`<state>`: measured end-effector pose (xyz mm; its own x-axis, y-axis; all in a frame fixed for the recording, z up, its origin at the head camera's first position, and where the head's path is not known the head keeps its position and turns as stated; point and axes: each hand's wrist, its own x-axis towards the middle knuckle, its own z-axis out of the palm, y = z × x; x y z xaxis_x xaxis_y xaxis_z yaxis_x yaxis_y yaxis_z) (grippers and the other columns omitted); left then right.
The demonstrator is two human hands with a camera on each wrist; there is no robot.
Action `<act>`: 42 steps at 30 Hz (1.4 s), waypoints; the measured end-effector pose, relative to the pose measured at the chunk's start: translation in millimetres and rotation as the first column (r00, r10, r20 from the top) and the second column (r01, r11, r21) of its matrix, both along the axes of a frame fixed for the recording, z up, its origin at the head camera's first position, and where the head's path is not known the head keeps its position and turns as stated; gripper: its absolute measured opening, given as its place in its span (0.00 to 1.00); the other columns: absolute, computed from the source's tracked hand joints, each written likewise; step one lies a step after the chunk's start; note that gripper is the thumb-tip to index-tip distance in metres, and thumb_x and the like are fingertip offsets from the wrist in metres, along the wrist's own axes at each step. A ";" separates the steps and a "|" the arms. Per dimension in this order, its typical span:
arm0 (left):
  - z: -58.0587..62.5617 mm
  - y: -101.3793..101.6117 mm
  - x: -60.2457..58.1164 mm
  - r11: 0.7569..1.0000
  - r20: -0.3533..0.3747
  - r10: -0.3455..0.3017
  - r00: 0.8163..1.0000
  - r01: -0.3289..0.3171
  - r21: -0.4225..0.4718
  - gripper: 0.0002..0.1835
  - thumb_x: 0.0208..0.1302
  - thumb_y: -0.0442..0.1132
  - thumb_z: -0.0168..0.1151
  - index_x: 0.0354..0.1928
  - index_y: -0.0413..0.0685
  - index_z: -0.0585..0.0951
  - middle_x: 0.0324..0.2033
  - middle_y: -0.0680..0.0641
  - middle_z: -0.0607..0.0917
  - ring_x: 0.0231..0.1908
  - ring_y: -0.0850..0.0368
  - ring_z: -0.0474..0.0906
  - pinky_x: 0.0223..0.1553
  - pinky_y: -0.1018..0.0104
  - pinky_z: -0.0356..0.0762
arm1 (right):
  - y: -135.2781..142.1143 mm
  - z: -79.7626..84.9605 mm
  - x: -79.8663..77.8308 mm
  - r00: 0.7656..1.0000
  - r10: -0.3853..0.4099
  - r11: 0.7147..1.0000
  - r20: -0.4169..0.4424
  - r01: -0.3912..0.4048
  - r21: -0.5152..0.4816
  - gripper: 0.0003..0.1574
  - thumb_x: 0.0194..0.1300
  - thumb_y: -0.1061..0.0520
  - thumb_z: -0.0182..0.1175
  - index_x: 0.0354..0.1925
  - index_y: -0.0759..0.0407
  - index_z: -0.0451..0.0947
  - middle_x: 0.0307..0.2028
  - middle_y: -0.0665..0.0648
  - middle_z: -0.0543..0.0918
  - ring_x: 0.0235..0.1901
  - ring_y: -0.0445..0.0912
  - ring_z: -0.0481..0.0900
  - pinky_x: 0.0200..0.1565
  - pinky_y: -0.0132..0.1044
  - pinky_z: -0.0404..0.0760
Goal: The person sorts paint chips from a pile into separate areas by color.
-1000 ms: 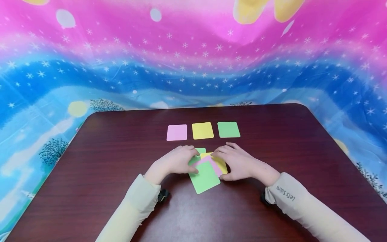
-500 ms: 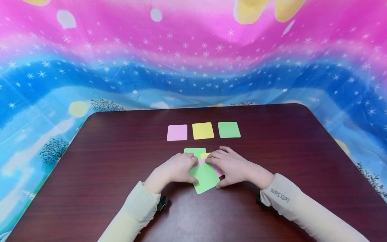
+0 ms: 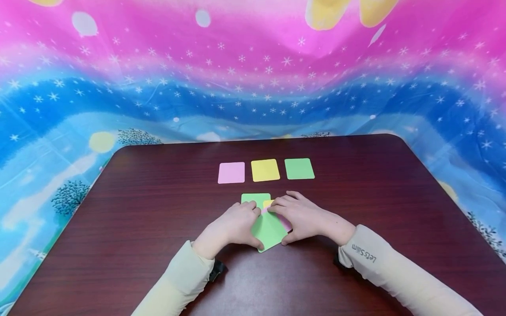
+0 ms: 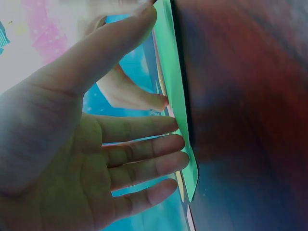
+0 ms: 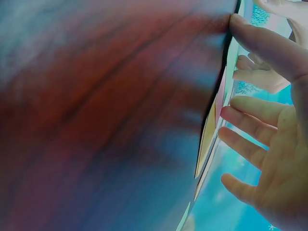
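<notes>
Several square cards overlap in a loose pile on the brown table point(image 3: 118, 228). A green card point(image 3: 270, 230) lies on top, above a pink card point(image 3: 285, 223), a yellow card point(image 3: 267, 203) and another green card point(image 3: 253, 198), all partly covered. My left hand point(image 3: 233, 224) rests at the pile's left side, its thumb on the top card's near corner. In the left wrist view the extended fingers point(image 4: 144, 151) touch green card. On the right side, my right hand point(image 3: 304, 217) touches the pile with spread fingers; its thumb is at the top card's right corner.
Beyond the pile, a pink card point(image 3: 231, 173), a yellow card point(image 3: 265, 170) and a green card point(image 3: 299, 168) lie flat in a row, slightly apart. A colourful curtain point(image 3: 253, 79) hangs behind and around the table.
Both hands have come nearer the body along the pile's sides. The right hand has shifted left over the yellow card, and the left thumb has slid down to the top card's near corner.
</notes>
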<state>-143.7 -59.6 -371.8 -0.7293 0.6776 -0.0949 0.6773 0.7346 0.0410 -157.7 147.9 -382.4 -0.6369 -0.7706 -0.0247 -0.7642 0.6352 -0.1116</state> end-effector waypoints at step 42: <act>-1.7 13.7 -27.2 0.995 -0.063 -0.033 0.997 0.039 0.097 0.42 0.33 0.65 0.69 0.47 0.43 0.71 0.37 0.51 0.70 0.38 0.56 0.68 0.38 0.65 0.69 | 20.0 13.1 -19.1 0.991 -0.104 0.993 -0.083 0.099 -0.069 0.47 0.32 0.33 0.70 0.49 0.55 0.74 0.45 0.50 0.73 0.49 0.45 0.70 0.61 0.50 0.56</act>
<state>-170.9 -45.9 -373.5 -0.7067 0.7073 0.0174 0.7065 0.7043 0.0692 -176.8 168.0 -369.3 -0.7094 -0.7002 0.0812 -0.7048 0.7035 -0.0911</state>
